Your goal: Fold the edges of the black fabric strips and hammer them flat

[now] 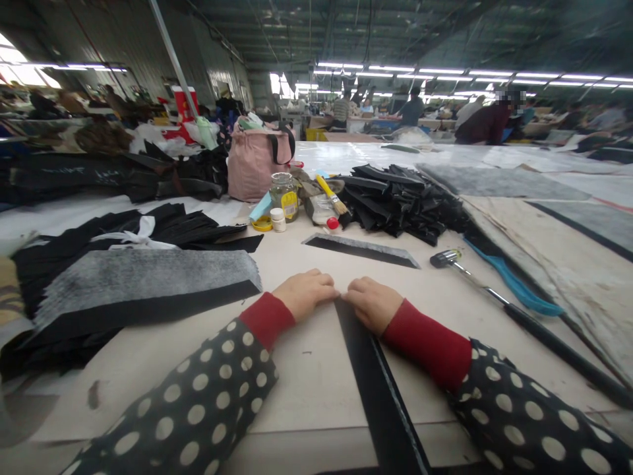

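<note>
A long black strip (370, 379) of leather-like material lies on the pale board, running from between my hands to the near edge, with a thin light line along its right side. My left hand (307, 295) has its fingers pinched together at the strip's far left corner. From the other side, my right hand (374, 304) is closed on the same far end, its fingertips close to the left ones and partly hiding the strip. A shorter black piece with a grey fuzzy face (361, 251) lies just beyond my hands.
On the left is a pile of black pieces topped by a grey-backed one (153, 277). Behind stand a glass jar (284, 198), a white bottle (277, 220), a brush (330, 193) and a pink bag (254, 161). More black strips (395, 201) and a black-handled hammer (519, 313) lie right.
</note>
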`<state>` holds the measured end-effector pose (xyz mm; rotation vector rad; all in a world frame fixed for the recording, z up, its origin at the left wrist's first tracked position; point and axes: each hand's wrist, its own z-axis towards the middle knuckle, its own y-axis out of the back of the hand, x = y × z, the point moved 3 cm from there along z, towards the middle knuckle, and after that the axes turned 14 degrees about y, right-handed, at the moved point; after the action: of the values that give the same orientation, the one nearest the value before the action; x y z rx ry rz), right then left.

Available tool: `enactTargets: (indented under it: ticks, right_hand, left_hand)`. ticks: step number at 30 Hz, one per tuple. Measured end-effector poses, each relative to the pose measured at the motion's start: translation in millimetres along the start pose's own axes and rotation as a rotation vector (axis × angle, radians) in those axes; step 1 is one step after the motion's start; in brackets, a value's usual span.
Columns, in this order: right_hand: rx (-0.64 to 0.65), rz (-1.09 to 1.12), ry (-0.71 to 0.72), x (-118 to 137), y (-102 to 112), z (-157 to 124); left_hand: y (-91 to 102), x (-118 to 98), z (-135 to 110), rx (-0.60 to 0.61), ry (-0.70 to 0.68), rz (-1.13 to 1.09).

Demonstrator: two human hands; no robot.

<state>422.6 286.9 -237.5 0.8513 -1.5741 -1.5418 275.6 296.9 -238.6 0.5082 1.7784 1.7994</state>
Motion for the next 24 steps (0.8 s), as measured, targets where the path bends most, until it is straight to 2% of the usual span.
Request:
enactTargets:
  ticks: [2, 5, 8, 10, 11, 13, 16, 19, 21, 24]
  right_hand:
    - [0.032, -0.018, -0.001, 3, 2, 0]
    - [0.013, 0.005, 0.015, 3, 4, -1]
    - [-0.025, 0.023, 0.022, 1, 3, -3]
    - [-0.046, 0.025, 0.021, 1, 2, -3]
    - [-0.062, 0.032, 0.018, 0, 2, -3]
    - [-0.105, 0.08, 0.025, -3, 1, -4]
    - [-0.161, 0.264, 0.026, -14, 0, -10]
    - [-0.231, 0.454, -0.117, -32, 0, -20]
    - [-0.274, 0.501, -0.2, -40, 2, -26]
    - [-0.262, 0.503, -0.2, -42, 3, -28]
  left_hand:
    - [1.9, 3, -3, 0.011, 0.016, 0.001]
    - [2.3, 8, -7, -0.008, 0.084, -0.074]
    - [4.9, 5, -7, -0.17, 0.15, -0.203]
    - [6.0, -3, -5, -0.295, 0.174, -0.289]
    - [4.8, -9, -3, -0.313, 0.181, -0.322]
    - [-1.2, -20, 1, -0.25, 0.202, -0.352]
    - [-11.3, -28, 3, -0.121, 0.274, -0.335]
    - [-14.2, -27, 2, -0.097, 0.297, -0.323]
    - [-13.3, -26, 2, -0.094, 0.286, -0.315]
    - [-10.8, -27, 1, -0.093, 0.257, -0.288]
